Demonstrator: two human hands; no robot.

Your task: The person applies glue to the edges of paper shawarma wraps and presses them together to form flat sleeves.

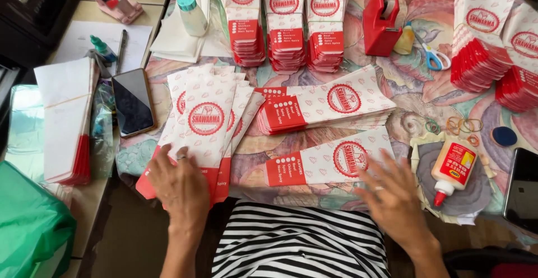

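Note:
My left hand (180, 185) lies flat, fingers spread, on the lower end of a fanned pile of white-and-red paper sleeves (206, 118) at the table's near left. My right hand (392, 197) hovers open, slightly blurred, just right of a single paper sleeve (330, 163) lying sideways in front of me; whether it touches the sleeve I cannot tell. Behind that sleeve sits a sideways stack of the same sleeves (328, 104). A white glue bottle (453, 169) with a red tip lies on a grey pad to the right.
Three upright sleeve stacks (286, 26) line the back, with more stacks (487, 43) at back right. A red tape dispenser (382, 20), blue scissors (434, 58), rubber bands (462, 125), a phone (133, 101) and another phone (522, 188) lie around. A green bag (28, 227) sits at lower left.

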